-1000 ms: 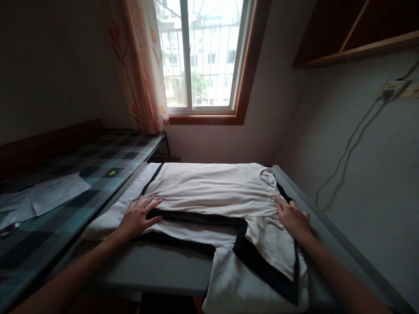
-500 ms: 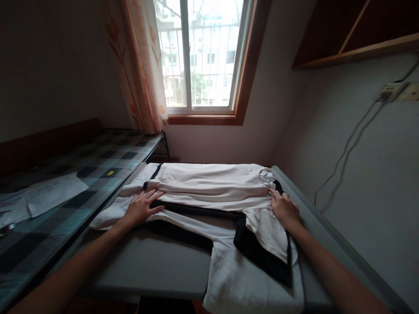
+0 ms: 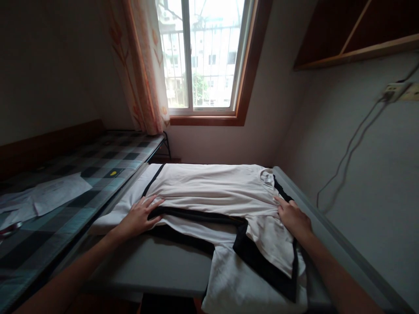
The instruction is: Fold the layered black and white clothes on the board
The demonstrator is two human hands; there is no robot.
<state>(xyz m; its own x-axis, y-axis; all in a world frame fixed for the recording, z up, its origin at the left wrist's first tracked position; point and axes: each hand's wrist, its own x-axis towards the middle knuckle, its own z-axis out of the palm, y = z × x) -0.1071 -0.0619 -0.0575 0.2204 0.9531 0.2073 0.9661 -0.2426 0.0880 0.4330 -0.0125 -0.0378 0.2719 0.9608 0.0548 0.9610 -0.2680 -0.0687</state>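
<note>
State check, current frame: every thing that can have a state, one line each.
left hand: open, flat on the garment's black-trimmed edge
right hand: open, pressed on the garment near the collar
white garment: spread on the grey table, partly folded, one part hanging over the near edge
grey table: bearing the garment
window: shut as far as shows
curtain: drawn aside to the left
papers: lying flat on the checked surface

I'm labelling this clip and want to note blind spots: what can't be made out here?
- Head view: the white garment runs off the bottom edge; its lower part is cut off.
- Left hand and right hand lie flat, hiding the cloth beneath.
- Printing on the paper sheets is too small and dim.
- The shelf interior is in shadow.
</note>
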